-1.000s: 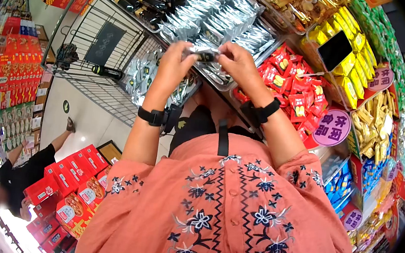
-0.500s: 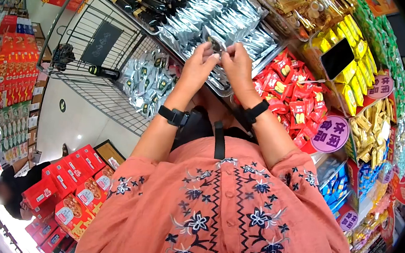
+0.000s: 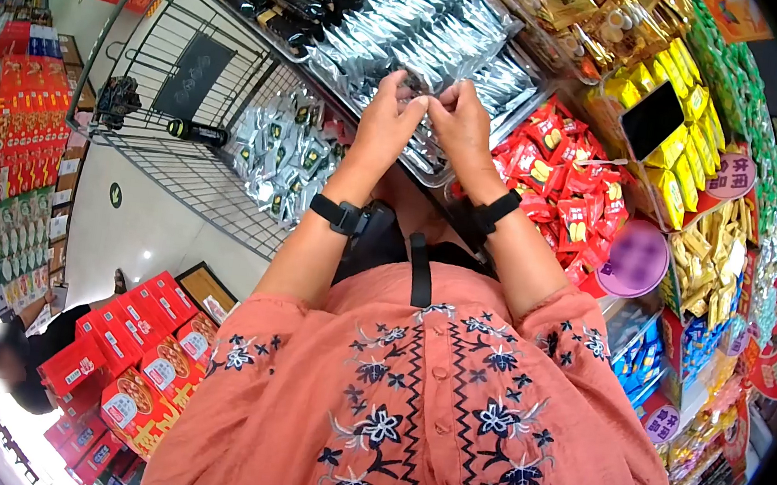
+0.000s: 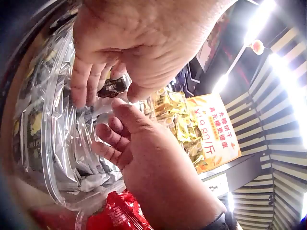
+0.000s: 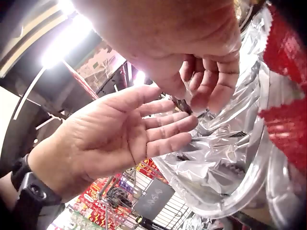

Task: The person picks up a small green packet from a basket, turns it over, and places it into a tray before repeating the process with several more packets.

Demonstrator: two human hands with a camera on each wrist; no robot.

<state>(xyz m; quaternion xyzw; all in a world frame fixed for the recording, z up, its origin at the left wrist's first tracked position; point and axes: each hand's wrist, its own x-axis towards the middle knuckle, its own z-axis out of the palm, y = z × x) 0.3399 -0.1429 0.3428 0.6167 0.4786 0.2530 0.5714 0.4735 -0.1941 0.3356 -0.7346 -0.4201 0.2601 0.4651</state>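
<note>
Shirt (image 3: 419,395) of coral cloth fills the bottom centre of the head view. Above it, the left hand (image 3: 389,123) and right hand (image 3: 461,134) nearly meet at upper centre, their thumbs and fingertips pinching a small dark packet (image 4: 114,87), partly hidden by the fingers. Each wrist wears a black band. Just past the hands, silver packets (image 3: 417,30) lie in rows in a clear tray (image 4: 47,153). Red packets (image 3: 576,211) heap up to the right of the tray. At upper left stands a trolley (image 3: 195,77) with more silver packets inside. Farther toward upper right, a phone (image 3: 652,120) lies against yellow packets (image 3: 673,184). Red boxes (image 3: 150,321) stack at lower left, and beyond them is a person (image 3: 52,353) in black.
</note>
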